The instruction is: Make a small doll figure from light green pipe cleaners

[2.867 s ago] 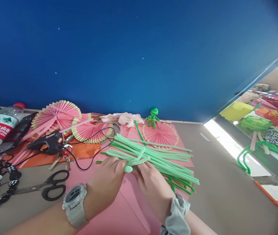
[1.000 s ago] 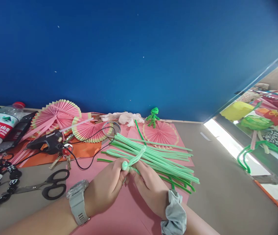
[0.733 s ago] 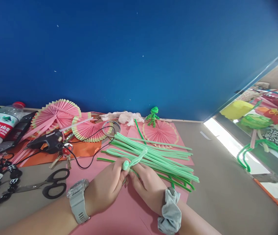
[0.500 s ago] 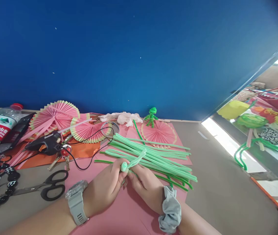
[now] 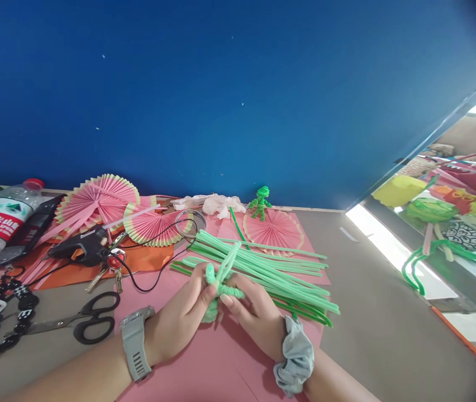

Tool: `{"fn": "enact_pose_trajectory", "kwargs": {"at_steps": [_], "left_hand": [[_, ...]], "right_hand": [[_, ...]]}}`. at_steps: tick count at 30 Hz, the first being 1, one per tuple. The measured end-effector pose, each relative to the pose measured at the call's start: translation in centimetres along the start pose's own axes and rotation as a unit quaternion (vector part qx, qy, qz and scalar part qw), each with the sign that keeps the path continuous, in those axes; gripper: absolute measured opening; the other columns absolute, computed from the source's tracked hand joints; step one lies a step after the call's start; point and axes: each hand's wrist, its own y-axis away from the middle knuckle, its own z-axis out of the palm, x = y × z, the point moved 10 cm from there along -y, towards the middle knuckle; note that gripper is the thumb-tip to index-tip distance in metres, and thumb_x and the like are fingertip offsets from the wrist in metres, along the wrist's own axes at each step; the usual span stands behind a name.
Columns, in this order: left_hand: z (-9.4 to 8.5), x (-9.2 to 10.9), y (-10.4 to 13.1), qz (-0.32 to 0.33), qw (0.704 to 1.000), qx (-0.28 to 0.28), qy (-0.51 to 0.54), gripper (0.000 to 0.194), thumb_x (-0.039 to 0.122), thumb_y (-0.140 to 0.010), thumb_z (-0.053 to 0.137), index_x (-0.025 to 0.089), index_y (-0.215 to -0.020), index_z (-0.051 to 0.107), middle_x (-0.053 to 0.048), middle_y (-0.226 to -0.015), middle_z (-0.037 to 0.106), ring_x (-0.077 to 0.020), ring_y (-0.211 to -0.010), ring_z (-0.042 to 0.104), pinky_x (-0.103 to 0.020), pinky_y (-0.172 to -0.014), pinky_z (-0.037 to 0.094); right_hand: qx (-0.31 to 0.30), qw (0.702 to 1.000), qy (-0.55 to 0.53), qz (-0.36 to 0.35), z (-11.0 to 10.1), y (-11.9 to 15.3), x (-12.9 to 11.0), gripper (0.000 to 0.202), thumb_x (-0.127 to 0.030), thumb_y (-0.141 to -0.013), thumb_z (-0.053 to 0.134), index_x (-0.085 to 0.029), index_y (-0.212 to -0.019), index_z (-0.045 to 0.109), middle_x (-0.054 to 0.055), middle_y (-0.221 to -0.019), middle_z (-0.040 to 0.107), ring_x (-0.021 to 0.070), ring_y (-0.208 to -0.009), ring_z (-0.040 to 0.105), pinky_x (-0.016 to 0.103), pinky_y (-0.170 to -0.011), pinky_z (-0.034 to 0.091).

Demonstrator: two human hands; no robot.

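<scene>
Between my two hands is a figure of twisted light green pipe cleaners [image 5: 230, 291], with coiled limbs and two loose ends sticking up. My left hand [image 5: 187, 307], with a grey watch at the wrist, pinches its left side. On the other side my right hand [image 5: 257, 312], a grey scrunchie on its wrist, grips a coiled limb between thumb and fingers. Part of the figure hangs below the fingers. Just beyond lies a bundle of pale green pipe cleaners [image 5: 267, 273] on pink paper [image 5: 221, 368]. A finished-looking green pipe cleaner figure [image 5: 260, 204] stands farther back.
To the left lie black-handled scissors [image 5: 95, 318], a beaded bracelet [image 5: 24, 312], a glue gun [image 5: 81, 248] with its cord, and keys [image 5: 117, 271]. Pink paper fans [image 5: 98, 201] and a plastic bottle [image 5: 1, 218] stand behind. A blue panel [image 5: 221, 100] rises at the back.
The pipe cleaner figure has turned in my hands, so a coiled limb and lower part now show. Its loose ends point more upward, and my right fingers have shifted onto the limb.
</scene>
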Motion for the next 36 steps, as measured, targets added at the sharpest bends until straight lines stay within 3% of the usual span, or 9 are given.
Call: {"fn": "enact_pose_trajectory", "kwargs": {"at_steps": [4,10,15,22,25,30,36], "left_hand": [[0.2,-0.3,-0.1,-0.012,0.999,-0.008,0.041,0.027,0.033,-0.092,0.029,0.025,-0.116,0.036,-0.005,-0.117,0.05,-0.0173,-0.11,0.045,-0.033,-0.093,0.04],[0.6,-1.1,0.2,-0.027,0.998,-0.012,0.059,0.028,0.036,-0.09,0.032,0.027,-0.116,0.04,-0.003,-0.108,0.056,-0.0179,-0.109,0.046,-0.032,-0.091,0.042],[-0.1,-1.9,0.2,-0.066,0.995,-0.005,0.077,0.033,0.04,-0.09,0.029,0.025,-0.115,0.044,-0.007,-0.105,0.057,-0.0196,-0.106,0.049,-0.033,-0.084,0.047],[0.8,0.1,-0.7,-0.029,0.991,-0.053,0.118,0.029,0.04,-0.089,0.034,0.023,-0.108,0.048,-0.002,-0.085,0.06,-0.0144,-0.075,0.057,-0.026,-0.065,0.05],[0.7,-0.1,-0.8,-0.035,0.993,-0.048,0.097,0.029,0.039,-0.089,0.034,0.023,-0.108,0.049,-0.001,-0.091,0.061,-0.0151,-0.079,0.057,-0.027,-0.071,0.049],[-0.3,-0.3,-1.0,-0.035,0.996,-0.015,0.075,0.028,0.035,-0.089,0.037,0.024,-0.11,0.05,-0.003,-0.107,0.058,-0.0181,-0.109,0.047,-0.029,-0.089,0.043],[-0.2,-0.9,-0.8,-0.051,0.993,-0.016,0.104,0.029,0.037,-0.089,0.035,0.024,-0.111,0.05,-0.002,-0.096,0.061,-0.0183,-0.097,0.054,-0.03,-0.082,0.047]], "right_hand": [[0.051,0.998,0.031,0.01,-0.9,0.4,0.4,0.016,-0.032,-0.083,0.051,-0.019,-0.092,0.047,0.004,-0.086,0.054,0.0166,-0.078,0.05,0.03,-0.071,0.042],[0.047,0.998,0.008,-0.028,-0.6,0.5,-0.3,0.005,-0.019,-0.086,0.044,-0.021,-0.089,0.048,0.003,-0.085,0.054,0.0161,-0.081,0.05,0.029,-0.073,0.042],[0.053,0.999,-0.005,-0.005,-0.8,0.3,0.4,0.008,-0.023,-0.086,0.045,-0.02,-0.079,0.045,0.002,-0.077,0.055,0.0158,-0.073,0.051,0.029,-0.068,0.042],[0.081,0.994,-0.062,0.027,-1.1,0.3,0.8,0.013,-0.03,-0.087,0.043,-0.02,-0.08,0.046,0.0,-0.073,0.051,0.014,-0.068,0.048,0.027,-0.066,0.04],[0.092,0.992,-0.079,0.041,-1.1,0.4,1.2,0.015,-0.031,-0.088,0.04,-0.02,-0.08,0.045,-0.001,-0.072,0.048,0.013,-0.066,0.046,0.026,-0.063,0.039],[0.09,0.99,-0.098,0.053,-0.7,0.5,1.8,0.014,-0.03,-0.089,0.041,-0.02,-0.08,0.042,-0.001,-0.073,0.048,0.0125,-0.067,0.045,0.027,-0.066,0.039],[0.09,0.988,-0.116,0.055,-0.8,0.4,1.6,0.018,-0.03,-0.09,0.039,-0.019,-0.077,0.045,-0.001,-0.071,0.048,0.0119,-0.064,0.044,0.026,-0.065,0.038]]}}
